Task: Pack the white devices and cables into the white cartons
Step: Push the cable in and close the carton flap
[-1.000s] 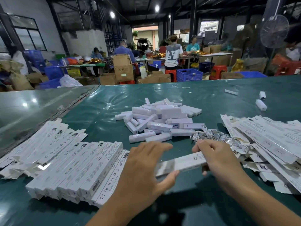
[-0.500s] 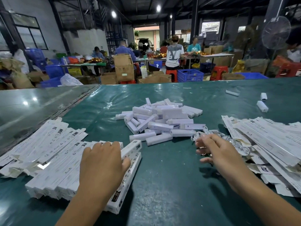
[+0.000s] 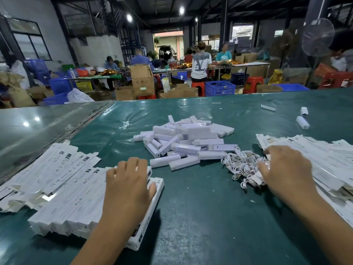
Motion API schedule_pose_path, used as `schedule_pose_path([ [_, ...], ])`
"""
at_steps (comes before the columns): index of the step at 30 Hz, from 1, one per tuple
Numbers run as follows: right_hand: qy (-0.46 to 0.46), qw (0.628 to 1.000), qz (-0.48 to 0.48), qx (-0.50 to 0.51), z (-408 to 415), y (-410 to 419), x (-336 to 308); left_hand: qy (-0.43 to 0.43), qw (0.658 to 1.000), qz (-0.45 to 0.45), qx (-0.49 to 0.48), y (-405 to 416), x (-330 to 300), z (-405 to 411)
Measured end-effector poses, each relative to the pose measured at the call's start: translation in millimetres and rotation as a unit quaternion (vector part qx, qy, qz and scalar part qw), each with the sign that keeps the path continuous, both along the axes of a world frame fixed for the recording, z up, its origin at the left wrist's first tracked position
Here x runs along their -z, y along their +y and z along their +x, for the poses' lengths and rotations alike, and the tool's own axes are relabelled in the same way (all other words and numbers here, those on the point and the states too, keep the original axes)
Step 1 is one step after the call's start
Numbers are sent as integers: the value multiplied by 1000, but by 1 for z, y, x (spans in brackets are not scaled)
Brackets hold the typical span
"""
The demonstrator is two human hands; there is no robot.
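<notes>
Left hand (image 3: pixel 128 186) flat, fingers straight, pressing on the nearest of the packed cartons (image 3: pixel 76 203) lined up side by side on the green table (image 3: pixel 200 217); right hand (image 3: pixel 284 173) spread over flat unfolded cartons (image 3: pixel 315 159), fingertips at the edge of the tangled white cables (image 3: pixel 240 165), grip not discernible. Between both hands, farther back, a loose pile of white devices (image 3: pixel 187 142). Beyond the table, workers (image 3: pixel 200 62) among cardboard boxes (image 3: pixel 142 79) and blue crates (image 3: pixel 219 87).

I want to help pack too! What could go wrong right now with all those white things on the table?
The cables lie in one tangle under the right hand, so pulling one may drag others out. The left hand presses on the row of packed cartons, whose outermost one sits askew and could slide away.
</notes>
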State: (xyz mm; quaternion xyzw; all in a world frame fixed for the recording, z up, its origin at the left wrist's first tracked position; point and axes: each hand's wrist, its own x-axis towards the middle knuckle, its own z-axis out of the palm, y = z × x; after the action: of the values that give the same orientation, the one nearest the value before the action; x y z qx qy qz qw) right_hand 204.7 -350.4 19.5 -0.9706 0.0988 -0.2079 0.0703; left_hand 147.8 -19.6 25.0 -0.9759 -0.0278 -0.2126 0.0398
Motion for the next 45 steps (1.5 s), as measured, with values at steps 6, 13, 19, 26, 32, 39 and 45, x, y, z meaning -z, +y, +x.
schedule_pose_path([
  [6, 152, 980, -26, 127, 4, -35, 4, 70, 981, -64, 168, -44, 33, -8],
  [13, 151, 980, -45, 121, 3, -34, 1, 90, 956, -107, 256, -49, 44, -7],
  [19, 64, 993, 43, 88, 2, -31, 0, 79, 948, -131, 278, -49, 43, -8],
  [26, -62, 990, 86, -92, -18, -1, -26, 74, 927, -205, 306, -51, 37, -12],
  [32, -9, 895, 337, -292, -54, 63, -17, 165, 780, -516, 313, -59, 31, -13],
  [39, 136, 754, 437, -471, -68, 94, 5, 161, 757, -550, 313, -56, 25, -14],
  [45, -74, 799, 423, -421, -62, 82, -1, 87, 846, -435, 294, -51, 20, -16],
])
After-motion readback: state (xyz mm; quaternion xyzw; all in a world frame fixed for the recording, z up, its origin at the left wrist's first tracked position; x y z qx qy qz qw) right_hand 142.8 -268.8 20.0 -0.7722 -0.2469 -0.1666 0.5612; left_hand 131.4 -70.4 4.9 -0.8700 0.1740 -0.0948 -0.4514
